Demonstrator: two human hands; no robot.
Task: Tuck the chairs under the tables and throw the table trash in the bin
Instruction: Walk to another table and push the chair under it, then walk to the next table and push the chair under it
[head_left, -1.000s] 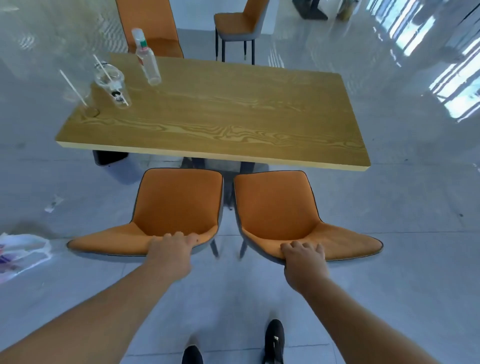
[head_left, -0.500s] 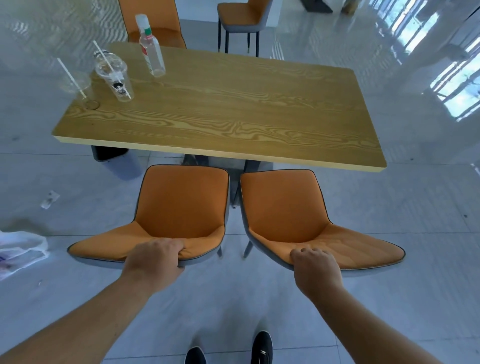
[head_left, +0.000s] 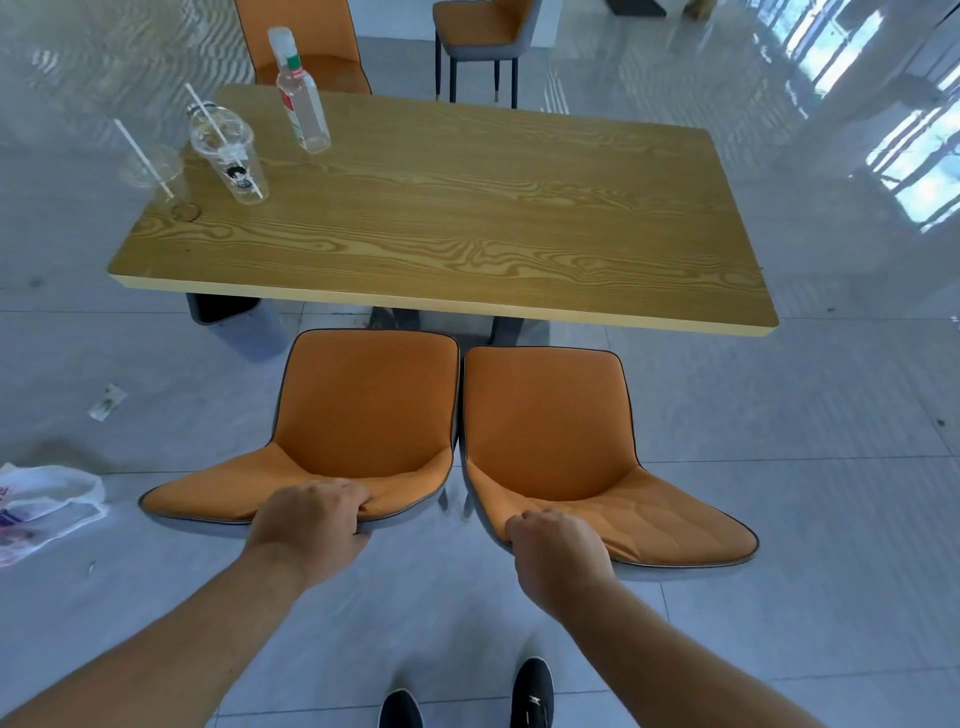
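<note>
Left hand (head_left: 310, 525) and right hand (head_left: 558, 551) each clenched over a backrest top, left chair (head_left: 358, 415) and right chair (head_left: 550, 431) side by side, aimed under table (head_left: 467, 208), seemingly for pushing; cups (head_left: 228, 156) and bottle (head_left: 304, 98) beyond.

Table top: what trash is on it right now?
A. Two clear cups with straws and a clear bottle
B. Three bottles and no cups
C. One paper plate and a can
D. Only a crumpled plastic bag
A: two clear cups with straws and a clear bottle stand at the table's far left corner.
</note>
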